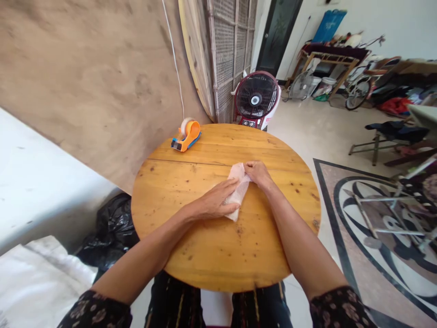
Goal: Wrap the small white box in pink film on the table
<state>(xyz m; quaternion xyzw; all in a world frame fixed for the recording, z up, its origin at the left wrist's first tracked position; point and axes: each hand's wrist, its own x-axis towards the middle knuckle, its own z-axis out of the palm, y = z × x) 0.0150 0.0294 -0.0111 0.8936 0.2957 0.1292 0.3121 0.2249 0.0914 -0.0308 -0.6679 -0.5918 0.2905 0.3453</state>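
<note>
A pale pink folded cloth (238, 175) lies near the middle of a round wooden table (205, 246). My left hand (215, 200) rests flat on the cloth's near part, fingers stretched out and pressing it down. My right hand (257, 173) has its fingers curled and pinches the cloth's far right edge. An orange tape dispenser (187, 135) stands at the table's far left edge, well away from both hands.
A dark red fan (256, 100) stands on the floor behind the table. A black bag (114, 230) lies on the floor at the left beside a white bed edge (41, 273). Chairs, a bicycle and clutter fill the right side of the room.
</note>
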